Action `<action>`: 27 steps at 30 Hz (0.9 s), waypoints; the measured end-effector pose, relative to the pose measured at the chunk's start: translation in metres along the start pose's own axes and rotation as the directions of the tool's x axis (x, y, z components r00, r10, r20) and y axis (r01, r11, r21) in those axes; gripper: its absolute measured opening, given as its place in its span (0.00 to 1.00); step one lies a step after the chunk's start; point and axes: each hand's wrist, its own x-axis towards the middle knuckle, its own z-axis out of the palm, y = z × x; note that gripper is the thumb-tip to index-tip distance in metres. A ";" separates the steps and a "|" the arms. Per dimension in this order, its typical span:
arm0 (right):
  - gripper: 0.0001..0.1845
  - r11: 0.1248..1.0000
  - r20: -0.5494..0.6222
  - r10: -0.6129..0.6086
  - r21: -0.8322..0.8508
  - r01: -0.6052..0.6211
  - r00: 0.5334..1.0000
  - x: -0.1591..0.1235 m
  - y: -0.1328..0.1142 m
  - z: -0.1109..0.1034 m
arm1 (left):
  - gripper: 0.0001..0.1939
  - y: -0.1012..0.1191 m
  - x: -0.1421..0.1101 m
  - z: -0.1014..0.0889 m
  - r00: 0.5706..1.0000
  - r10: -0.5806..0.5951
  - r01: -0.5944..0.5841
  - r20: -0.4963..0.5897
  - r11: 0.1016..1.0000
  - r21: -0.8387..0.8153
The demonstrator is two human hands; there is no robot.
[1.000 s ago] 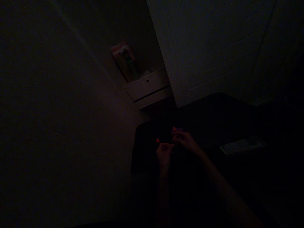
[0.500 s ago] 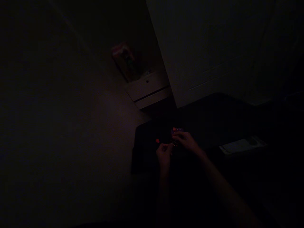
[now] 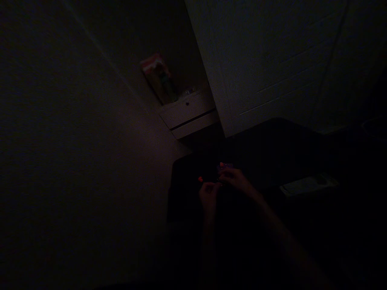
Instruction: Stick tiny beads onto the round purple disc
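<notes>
The scene is very dark. My left hand (image 3: 208, 195) is closed in a pinch over the dark tabletop (image 3: 254, 145), and what it holds is too small and dim to name. Just to the right, my right hand (image 3: 237, 179) is also pinched, its fingertips close to those of the left. Tiny glints show between the two hands, too faint to identify. A small glowing orange-red piece (image 3: 200, 179) lies beyond my left hand. Past my right fingertips is a flat purplish item (image 3: 228, 165) with another orange-red piece (image 3: 221, 164) at its left end.
A pale drawer unit (image 3: 190, 110) stands behind the table, with a red-topped packet (image 3: 157, 76) on it. A pale flat object (image 3: 308, 185) lies to the right of my right forearm. A wall (image 3: 121, 141) runs along the left, and a large pale panel (image 3: 256, 60) rises behind.
The picture is dimmer around the hands, and the glints between them are fainter. Both hands stay in nearly the same place and pose.
</notes>
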 end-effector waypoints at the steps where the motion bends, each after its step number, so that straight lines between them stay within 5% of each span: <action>1: 0.16 1.000 0.002 0.012 -0.004 -0.012 1.000 0.000 -0.001 0.000 | 0.17 0.002 0.000 0.000 1.000 -0.007 0.007 -0.006 1.000 0.003; 27: 0.17 0.999 0.014 -0.012 -0.039 0.012 1.000 0.002 -0.007 -0.003 | 0.17 -0.008 0.003 -0.004 0.998 0.057 -0.057 -0.002 0.998 -0.005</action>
